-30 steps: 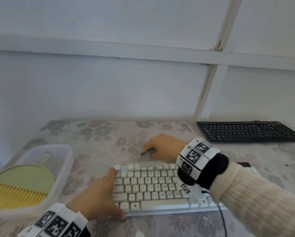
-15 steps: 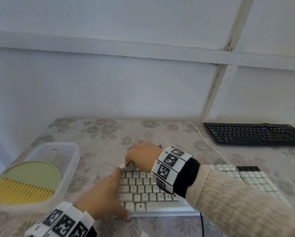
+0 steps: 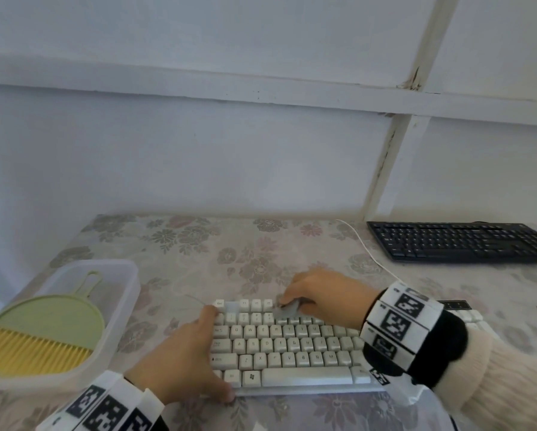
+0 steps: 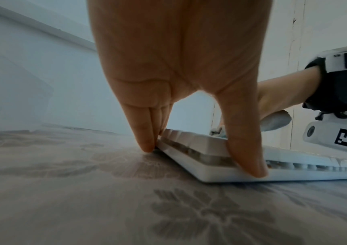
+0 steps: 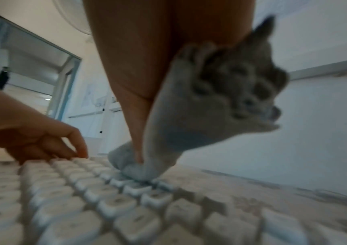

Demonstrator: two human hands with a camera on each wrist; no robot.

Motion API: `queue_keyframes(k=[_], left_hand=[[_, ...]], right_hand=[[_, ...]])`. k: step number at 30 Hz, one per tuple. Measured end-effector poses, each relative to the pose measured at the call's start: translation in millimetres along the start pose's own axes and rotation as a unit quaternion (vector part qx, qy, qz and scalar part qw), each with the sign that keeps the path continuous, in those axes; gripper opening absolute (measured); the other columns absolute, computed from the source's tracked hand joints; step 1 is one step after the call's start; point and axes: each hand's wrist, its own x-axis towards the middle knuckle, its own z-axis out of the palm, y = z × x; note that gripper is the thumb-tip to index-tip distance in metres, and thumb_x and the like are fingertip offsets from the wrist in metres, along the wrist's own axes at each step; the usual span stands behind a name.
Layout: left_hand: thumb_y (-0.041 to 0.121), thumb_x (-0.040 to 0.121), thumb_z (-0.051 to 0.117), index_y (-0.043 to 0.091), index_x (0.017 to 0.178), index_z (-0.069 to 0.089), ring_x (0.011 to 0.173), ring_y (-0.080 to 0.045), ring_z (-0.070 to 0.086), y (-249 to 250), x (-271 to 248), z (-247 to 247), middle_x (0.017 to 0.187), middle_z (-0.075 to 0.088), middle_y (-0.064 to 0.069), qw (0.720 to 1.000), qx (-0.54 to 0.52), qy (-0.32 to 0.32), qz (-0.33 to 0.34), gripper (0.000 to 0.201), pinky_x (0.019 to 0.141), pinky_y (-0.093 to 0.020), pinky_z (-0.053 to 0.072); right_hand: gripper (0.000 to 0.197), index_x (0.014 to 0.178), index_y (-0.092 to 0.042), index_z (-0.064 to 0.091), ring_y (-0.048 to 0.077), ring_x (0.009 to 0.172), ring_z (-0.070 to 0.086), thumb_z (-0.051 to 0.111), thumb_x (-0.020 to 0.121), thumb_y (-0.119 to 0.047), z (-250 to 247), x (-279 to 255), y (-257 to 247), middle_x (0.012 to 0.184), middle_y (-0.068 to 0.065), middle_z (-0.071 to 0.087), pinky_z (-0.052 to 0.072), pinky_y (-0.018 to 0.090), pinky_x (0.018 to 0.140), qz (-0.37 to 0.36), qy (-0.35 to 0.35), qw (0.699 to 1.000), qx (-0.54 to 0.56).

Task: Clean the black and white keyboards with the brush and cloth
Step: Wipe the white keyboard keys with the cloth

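White keyboard (image 3: 292, 343): right end hidden behind right wrist, behind the fingers (image 3: 287, 298). Cloth (image 5: 189, 116) blurred in right wrist view, mostly covered by right hand (image 3: 326, 297) from head. Black keyboard (image 3: 460, 244) cut off at frame edge; key legends unreadable.

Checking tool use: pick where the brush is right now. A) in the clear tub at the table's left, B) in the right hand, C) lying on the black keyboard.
A: the brush lies in the clear tub, while the right hand presses the cloth on the white keyboard.
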Motion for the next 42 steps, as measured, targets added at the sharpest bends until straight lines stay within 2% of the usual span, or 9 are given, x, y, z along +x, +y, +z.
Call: queue_keyframes(k=[4, 9, 15, 19, 23, 29, 34, 38, 42], left_hand=[[0.04, 0.059, 0.083, 0.03, 0.132, 0.015, 0.084, 0.003, 0.05, 0.6, 0.9, -0.4, 0.097, 0.047, 0.019, 1.0, 0.007, 0.001, 0.002, 0.1, 0.06, -0.014, 0.043], [0.042, 0.056, 0.084, 0.031, 0.13, 0.016, 0.092, -0.002, 0.05, 0.0, 2.3, -0.3, 0.104, 0.047, 0.017, 1.0, 0.008, 0.0, 0.0, 0.101, 0.064, -0.014, 0.042], [0.038, 0.058, 0.085, 0.036, 0.116, 0.017, 0.084, 0.002, 0.048, 1.9, 1.3, -2.4, 0.095, 0.044, 0.023, 1.0, 0.003, 0.004, 0.016, 0.089, 0.061, -0.013, 0.04], [0.04, 0.057, 0.085, 0.032, 0.118, 0.022, 0.09, -0.001, 0.049, -0.2, 1.6, -1.3, 0.101, 0.047, 0.019, 1.0, -0.004, -0.001, 0.007, 0.089, 0.063, -0.014, 0.04], [0.042, 0.056, 0.085, 0.031, 0.125, 0.021, 0.092, 0.001, 0.05, -2.1, 2.0, -0.9, 0.105, 0.047, 0.019, 1.0, -0.008, -0.002, 0.004, 0.095, 0.066, -0.013, 0.041], [0.043, 0.058, 0.083, 0.031, 0.128, 0.017, 0.088, 0.001, 0.051, -1.7, 2.6, -1.4, 0.104, 0.049, 0.017, 1.0, 0.001, -0.008, 0.002, 0.097, 0.064, -0.013, 0.044], [0.044, 0.058, 0.083, 0.031, 0.127, 0.016, 0.085, 0.001, 0.052, -0.1, 1.5, -1.6, 0.1, 0.049, 0.017, 1.0, 0.002, -0.01, -0.001, 0.097, 0.063, -0.015, 0.045], [0.044, 0.057, 0.083, 0.032, 0.128, 0.016, 0.085, 0.0, 0.054, 1.0, 0.9, -1.9, 0.099, 0.051, 0.016, 1.0, 0.003, -0.011, -0.002, 0.099, 0.063, -0.015, 0.046], [0.043, 0.058, 0.083, 0.031, 0.129, 0.016, 0.084, 0.001, 0.052, 2.2, 0.4, -2.8, 0.097, 0.049, 0.017, 1.0, 0.0, -0.012, -0.001, 0.099, 0.062, -0.014, 0.045]], right_hand=[[0.032, 0.122, -0.023, 0.062, 0.014, 0.1, 0.058, 0.047, 0.096, -0.013, -9.4, 3.9, 2.5, 0.114, -0.002, 0.063, 0.046, 0.025, 0.094, 0.038, -0.003, 0.999, -0.013], [0.031, 0.121, -0.018, 0.062, 0.016, 0.092, 0.059, 0.047, 0.096, -0.029, -13.4, 42.9, -44.1, 0.106, -0.001, 0.065, 0.049, 0.026, 0.087, -0.004, 0.012, 0.998, 0.057], [0.026, 0.114, -0.02, 0.066, 0.026, 0.101, 0.052, 0.047, 0.096, -0.016, -3.6, 63.3, -59.8, 0.109, 0.004, 0.06, 0.046, 0.037, 0.085, -0.043, -0.03, 0.992, -0.116], [0.029, 0.114, -0.013, 0.064, 0.03, 0.113, 0.046, 0.048, 0.096, -0.03, -7.2, 67.4, -64.1, 0.118, 0.006, 0.057, 0.047, 0.045, 0.092, -0.015, -0.04, 0.98, -0.195], [0.029, 0.114, -0.013, 0.063, 0.027, 0.106, 0.051, 0.046, 0.097, -0.029, -10.3, 62.4, -44.9, 0.112, 0.005, 0.06, 0.047, 0.042, 0.093, 0.018, -0.022, 0.993, -0.115], [0.032, 0.126, -0.024, 0.059, 0.018, 0.1, 0.056, 0.047, 0.098, -0.02, 0.5, 19.4, -18.8, 0.115, 0.001, 0.062, 0.045, 0.031, 0.095, -0.035, 0.006, 0.999, -0.014], [0.033, 0.127, -0.025, 0.06, 0.018, 0.105, 0.053, 0.044, 0.099, -0.016, -6.4, 2.3, 1.6, 0.12, -0.002, 0.061, 0.04, 0.024, 0.09, 0.004, 0.01, 0.999, -0.032], [0.033, 0.123, -0.028, 0.062, 0.019, 0.102, 0.049, 0.043, 0.099, -0.016, -8.6, 3.3, 11.3, 0.119, -0.005, 0.061, 0.044, 0.03, 0.088, 0.033, 0.011, 0.996, -0.076], [0.031, 0.117, -0.03, 0.065, 0.015, 0.088, 0.035, 0.047, 0.098, -0.013, -7.5, 5.5, 9.1, 0.116, -0.007, 0.057, 0.037, 0.029, 0.071, -0.004, -0.033, 0.991, -0.132]])
